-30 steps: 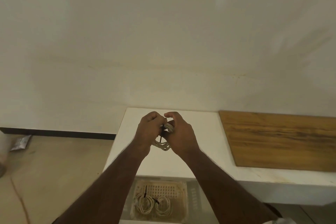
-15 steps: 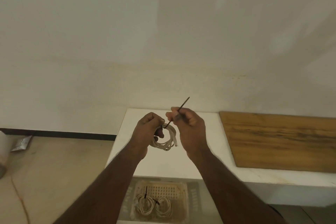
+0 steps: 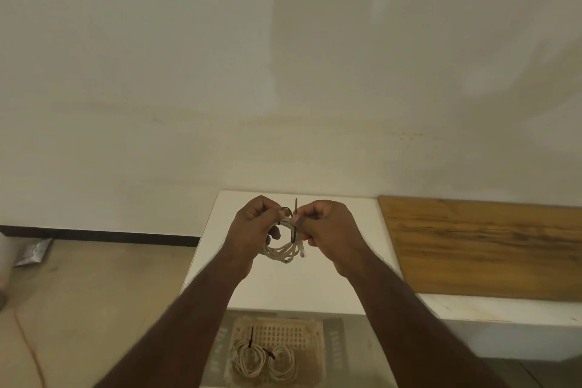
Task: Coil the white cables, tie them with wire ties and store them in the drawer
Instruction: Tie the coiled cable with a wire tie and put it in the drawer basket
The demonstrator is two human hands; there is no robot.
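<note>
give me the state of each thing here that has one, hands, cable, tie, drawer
left hand: grips the coil
right hand: pinches the tie
white cable: coiled, held above the white table
black wire tie: wrapped round the coil, tail sticking up
drawer: open
two cable coils: tied, lying in the drawer

Three white cable coils: one held (image 3: 283, 249), two in drawer (image 3: 250, 359) (image 3: 282, 361). Three black wire ties (image 3: 294, 224) (image 3: 251, 337) (image 3: 269, 354). One wooden board (image 3: 485, 246).
</note>
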